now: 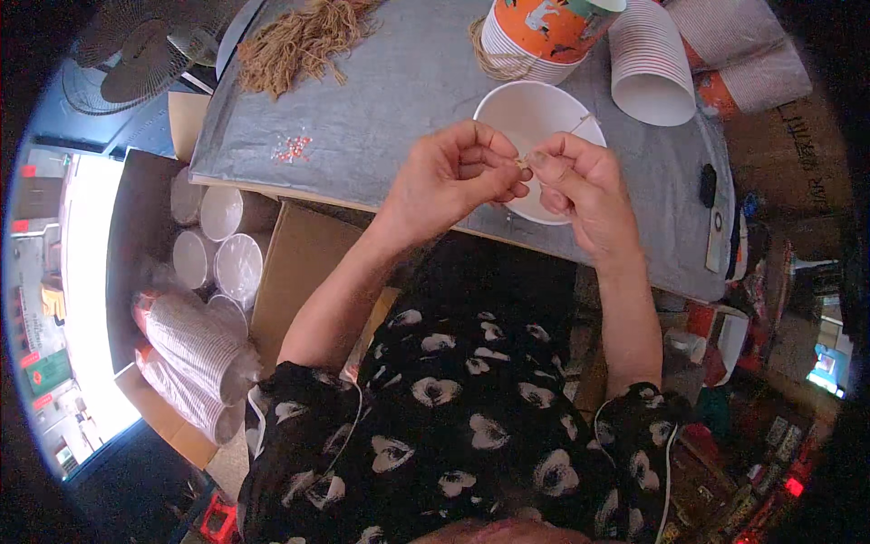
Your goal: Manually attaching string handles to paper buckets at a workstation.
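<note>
Both my hands are raised over the front edge of the table, with their fingertips nearly meeting. My left hand [449, 181] is closed in a pinch on a thin piece of tan twine [522, 164]. My right hand [589, 190] pinches the same twine between thumb and fingers, and a short end sticks up past its knuckles. Directly behind the hands is a white paper bucket [515, 102], its open mouth partly hidden by them. A stack of orange patterned buckets [536, 32] stands just beyond, with loops of twine [494, 59] around its left side.
A bundle of tan twine [304, 41] lies at the table's far left, near small red and white bits [292, 149]. Stacked white buckets [651, 68] lie at the right, by a small black object [708, 186]. Wrapped bucket stacks [195, 349] fill a cardboard box [299, 263] at lower left.
</note>
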Demonstrator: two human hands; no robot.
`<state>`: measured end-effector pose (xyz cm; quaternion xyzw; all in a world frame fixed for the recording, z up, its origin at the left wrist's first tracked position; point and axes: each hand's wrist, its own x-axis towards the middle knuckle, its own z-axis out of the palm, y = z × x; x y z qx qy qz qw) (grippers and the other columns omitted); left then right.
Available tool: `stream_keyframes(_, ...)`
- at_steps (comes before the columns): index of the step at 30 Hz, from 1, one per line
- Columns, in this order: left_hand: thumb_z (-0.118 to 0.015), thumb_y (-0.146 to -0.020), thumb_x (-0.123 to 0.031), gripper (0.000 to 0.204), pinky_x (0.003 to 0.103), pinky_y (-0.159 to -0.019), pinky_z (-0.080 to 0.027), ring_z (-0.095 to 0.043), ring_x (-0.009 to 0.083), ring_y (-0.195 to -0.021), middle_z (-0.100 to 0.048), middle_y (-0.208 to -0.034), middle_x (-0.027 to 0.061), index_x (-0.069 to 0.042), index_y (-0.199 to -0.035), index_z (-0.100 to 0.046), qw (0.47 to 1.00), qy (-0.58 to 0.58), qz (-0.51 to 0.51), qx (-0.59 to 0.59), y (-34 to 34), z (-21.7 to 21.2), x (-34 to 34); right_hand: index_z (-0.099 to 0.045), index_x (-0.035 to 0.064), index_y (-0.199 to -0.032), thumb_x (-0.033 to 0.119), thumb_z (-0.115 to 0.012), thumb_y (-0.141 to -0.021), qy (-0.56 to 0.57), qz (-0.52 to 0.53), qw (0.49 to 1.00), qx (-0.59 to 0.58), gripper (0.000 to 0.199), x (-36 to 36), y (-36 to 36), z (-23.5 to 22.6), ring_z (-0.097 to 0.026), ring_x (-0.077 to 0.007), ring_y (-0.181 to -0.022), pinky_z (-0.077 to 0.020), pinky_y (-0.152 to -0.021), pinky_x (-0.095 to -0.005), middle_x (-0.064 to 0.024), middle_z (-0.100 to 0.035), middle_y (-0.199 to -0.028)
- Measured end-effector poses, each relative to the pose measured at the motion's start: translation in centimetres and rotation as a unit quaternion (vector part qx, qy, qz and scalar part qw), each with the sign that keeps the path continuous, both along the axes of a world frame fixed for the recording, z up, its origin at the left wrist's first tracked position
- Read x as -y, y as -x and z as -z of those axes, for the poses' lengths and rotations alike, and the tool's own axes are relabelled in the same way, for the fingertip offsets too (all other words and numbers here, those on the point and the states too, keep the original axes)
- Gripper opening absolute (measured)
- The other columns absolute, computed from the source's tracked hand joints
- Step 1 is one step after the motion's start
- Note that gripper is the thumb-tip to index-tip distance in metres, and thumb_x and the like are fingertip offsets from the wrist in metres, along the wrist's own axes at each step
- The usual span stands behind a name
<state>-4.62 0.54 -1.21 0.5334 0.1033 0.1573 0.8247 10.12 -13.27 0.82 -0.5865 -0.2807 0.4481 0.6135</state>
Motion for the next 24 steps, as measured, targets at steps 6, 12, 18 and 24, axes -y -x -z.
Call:
stream_keyframes(6, -0.064, -0.094, -0.006, 0.014, 0.027, -0.074, -0.058, -0.071, 0.016, -0.087, -0.07, -0.094, 0.0103, 0.003, -0.105, -0.059, 1.0, -0.021, -0.001, -0.006, -0.2, 0.0, 0.0, -0.063, 0.0032, -0.095, 0.017, -0.066, -0.093, 0.0, -0.005, 1.0, -0.004, 0.014, -0.1, 0.1, -0.1, -0.041, -0.0034, -0.052, -0.0285, -0.047, -0.0203, 0.0045, -0.053, -0.066)
stream_keyframes(12, -0.061, -0.096, -0.007, 0.011, 0.026, -0.073, -0.058, -0.07, 0.0149, -0.085, -0.07, -0.093, 0.0087, 0.002, -0.102, -0.059, 1.0, -0.011, 0.001, -0.001, -0.3, 0.2, -0.1, -0.063, 0.0019, -0.094, 0.021, -0.062, -0.096, 0.008, -0.018, 1.0, 0.018, 0.019, -0.1, 0.1, -0.3, -0.041, -0.0037, -0.051, -0.0288, -0.047, -0.021, 0.0051, -0.05, -0.064)
stream_keyframes(18, -0.06, -0.097, -0.007, 0.01, 0.026, -0.072, -0.058, -0.07, 0.0145, -0.082, -0.07, -0.092, 0.0088, 0.002, -0.102, -0.059, 1.0, -0.007, -0.003, -0.005, -0.2, 0.3, 0.0, -0.064, 0.0012, -0.094, 0.024, -0.061, -0.097, 0.022, -0.019, 1.0, 0.01, 0.023, 0.0, 0.1, -1.0, -0.043, -0.0041, -0.052, -0.0296, -0.047, -0.0216, 0.0054, -0.048, -0.062)
stream_keyframes(24, -0.06, -0.097, -0.007, 0.01, 0.027, -0.071, -0.058, -0.07, 0.0142, -0.082, -0.07, -0.091, 0.0086, 0.002, -0.101, -0.059, 0.999, -0.033, -0.006, -0.005, -0.1, 0.2, 0.1, -0.065, 0.0009, -0.095, 0.022, -0.064, -0.095, 0.024, -0.029, 0.998, 0.044, 0.021, 0.0, 0.1, -1.0, -0.045, -0.0038, -0.052, -0.0326, -0.047, -0.0207, 0.0048, -0.052, -0.063)
